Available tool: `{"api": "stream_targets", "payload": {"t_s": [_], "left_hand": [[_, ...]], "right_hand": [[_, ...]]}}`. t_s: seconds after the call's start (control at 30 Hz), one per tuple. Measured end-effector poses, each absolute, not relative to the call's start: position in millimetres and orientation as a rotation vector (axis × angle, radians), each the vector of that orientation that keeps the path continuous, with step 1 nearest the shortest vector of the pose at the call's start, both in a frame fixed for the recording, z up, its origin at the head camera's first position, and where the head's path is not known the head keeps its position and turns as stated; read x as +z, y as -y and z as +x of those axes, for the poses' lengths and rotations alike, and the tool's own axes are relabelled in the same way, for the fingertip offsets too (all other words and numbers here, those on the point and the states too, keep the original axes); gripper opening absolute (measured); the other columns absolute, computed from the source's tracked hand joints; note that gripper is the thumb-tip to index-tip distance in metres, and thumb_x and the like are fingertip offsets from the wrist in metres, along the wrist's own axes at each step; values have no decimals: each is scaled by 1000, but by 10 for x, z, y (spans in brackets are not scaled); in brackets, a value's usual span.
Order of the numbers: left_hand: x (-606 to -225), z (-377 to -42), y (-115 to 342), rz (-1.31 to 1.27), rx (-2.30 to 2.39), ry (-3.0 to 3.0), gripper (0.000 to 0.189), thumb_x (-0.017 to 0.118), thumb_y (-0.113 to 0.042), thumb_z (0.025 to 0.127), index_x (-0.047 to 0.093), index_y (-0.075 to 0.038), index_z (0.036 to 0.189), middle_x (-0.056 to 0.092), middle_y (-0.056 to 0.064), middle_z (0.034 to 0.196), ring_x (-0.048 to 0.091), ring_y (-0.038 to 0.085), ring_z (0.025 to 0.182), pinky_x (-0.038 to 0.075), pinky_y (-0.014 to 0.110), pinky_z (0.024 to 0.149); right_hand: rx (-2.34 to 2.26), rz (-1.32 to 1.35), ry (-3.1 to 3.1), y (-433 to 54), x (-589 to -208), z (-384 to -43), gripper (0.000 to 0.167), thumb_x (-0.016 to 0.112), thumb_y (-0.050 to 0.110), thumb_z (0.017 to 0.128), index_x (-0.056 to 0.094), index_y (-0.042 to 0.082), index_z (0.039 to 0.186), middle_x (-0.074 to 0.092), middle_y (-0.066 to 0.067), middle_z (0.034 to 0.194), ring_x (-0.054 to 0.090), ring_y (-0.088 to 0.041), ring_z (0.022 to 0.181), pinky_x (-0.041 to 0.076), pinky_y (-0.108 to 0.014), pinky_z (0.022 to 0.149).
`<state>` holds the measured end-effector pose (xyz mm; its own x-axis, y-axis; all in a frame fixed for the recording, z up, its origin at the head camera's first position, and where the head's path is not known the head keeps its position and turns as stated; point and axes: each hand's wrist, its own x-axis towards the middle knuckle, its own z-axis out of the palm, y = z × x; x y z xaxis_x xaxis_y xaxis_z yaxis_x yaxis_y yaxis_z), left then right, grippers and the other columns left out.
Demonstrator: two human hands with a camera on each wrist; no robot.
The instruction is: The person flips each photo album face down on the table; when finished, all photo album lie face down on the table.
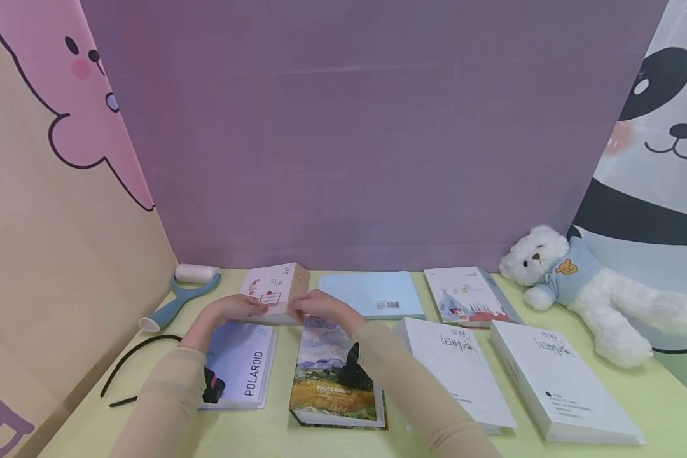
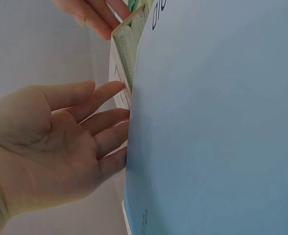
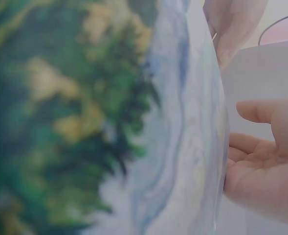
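Observation:
At the back left of the table lies a thick album (image 1: pixel 270 289) with a white illustrated cover and a pinkish spine. My left hand (image 1: pixel 242 307) touches its front left side, fingers fairly straight, as the left wrist view also shows for the left hand (image 2: pixel 60 142). At the spine's near end, my right hand (image 1: pixel 326 306) touches the album. The right hand's thumb stands apart from its fingers (image 3: pixel 239 147) in the right wrist view. Below my wrists lie a lilac POLAROID album (image 1: pixel 237 366) and a photo album (image 1: pixel 326 375) with a painted landscape cover.
A blue lint roller (image 1: pixel 180 302) and black headband (image 1: pixel 127 359) lie left. Behind is a light blue book (image 1: pixel 369 289). To the right are an album with a tent picture (image 1: pixel 464 296), two white albums (image 1: pixel 455 369) and a white teddy bear (image 1: pixel 584 286).

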<state>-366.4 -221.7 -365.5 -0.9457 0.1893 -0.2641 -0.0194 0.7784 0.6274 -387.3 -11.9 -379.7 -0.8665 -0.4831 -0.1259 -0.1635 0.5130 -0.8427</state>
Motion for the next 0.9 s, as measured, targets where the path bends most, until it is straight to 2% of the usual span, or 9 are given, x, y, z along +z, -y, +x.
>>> {"api": "stream_targets", "payload": {"t_s": [0.17, 0.3, 0.4, 0.5, 0.67, 0.77, 0.83, 0.9], "left_hand": [[-3653, -3681, 2203, 160, 911, -2665, 42, 50, -26, 96, 55, 0, 129, 53, 20, 127, 46, 29, 111, 36, 45, 97], [-3653, -3680, 2189, 183, 902, -2664, 42, 48, -26, 97, 53, -2, 131, 48, 23, 134, 45, 30, 115, 34, 47, 100], [-3654, -3674, 2187, 184, 889, -2666, 42, 48, -25, 97, 53, -2, 132, 46, 24, 136, 44, 31, 115, 34, 48, 100], [-3649, -3662, 2182, 176, 885, -2667, 42, 48, -25, 97, 53, -2, 132, 46, 24, 135, 44, 31, 114, 33, 48, 100], [-3650, -3649, 2165, 160, 876, -2661, 44, 47, -27, 98, 51, -2, 134, 43, 25, 138, 42, 33, 117, 31, 50, 103], [-3653, -3651, 2153, 134, 880, -2664, 47, 46, -29, 98, 48, 0, 135, 41, 25, 139, 41, 35, 120, 29, 53, 106], [-3655, -3655, 2144, 142, 883, -2682, 50, 45, -30, 98, 47, 3, 135, 42, 26, 139, 42, 36, 122, 30, 53, 106], [-3661, -3660, 2137, 179, 877, -2719, 51, 45, -30, 98, 47, 5, 134, 44, 26, 137, 44, 37, 122, 32, 53, 106]], "right_hand": [[-1249, -582, -2424, 105, -3792, -3908, 31, 44, 20, 99, 61, 2, 117, 60, -11, 117, 53, -19, 106, 45, -34, 92], [-1152, -686, -2408, 97, -3800, -3944, 25, 42, 20, 100, 57, 0, 98, 55, -9, 91, 51, -18, 89, 42, -30, 79], [-1108, -734, -2391, 98, -3806, -3958, 26, 42, 21, 100, 50, 1, 86, 46, -8, 77, 44, -18, 74, 36, -29, 68], [-1099, -738, -2392, 102, -3812, -3956, 26, 43, 22, 100, 50, 3, 84, 46, -6, 76, 43, -16, 74, 35, -28, 68], [-1108, -718, -2393, 95, -3822, -3942, 29, 43, 23, 100, 55, -3, 96, 53, -14, 89, 49, -21, 92, 37, -33, 79], [-1121, -706, -2397, 52, -3803, -3911, 34, 44, 24, 100, 56, -2, 118, 57, -15, 119, 50, -25, 117, 41, -35, 95], [-1117, -712, -2413, 9, -3770, -3884, 41, 44, 24, 100, 50, 1, 133, 48, -14, 138, 42, -28, 131, 37, -41, 106], [-1121, -719, -2445, -37, -3726, -3859, 48, 46, 25, 99, 41, 3, 141, 40, -13, 147, 35, -30, 136, 34, -44, 109]]}}
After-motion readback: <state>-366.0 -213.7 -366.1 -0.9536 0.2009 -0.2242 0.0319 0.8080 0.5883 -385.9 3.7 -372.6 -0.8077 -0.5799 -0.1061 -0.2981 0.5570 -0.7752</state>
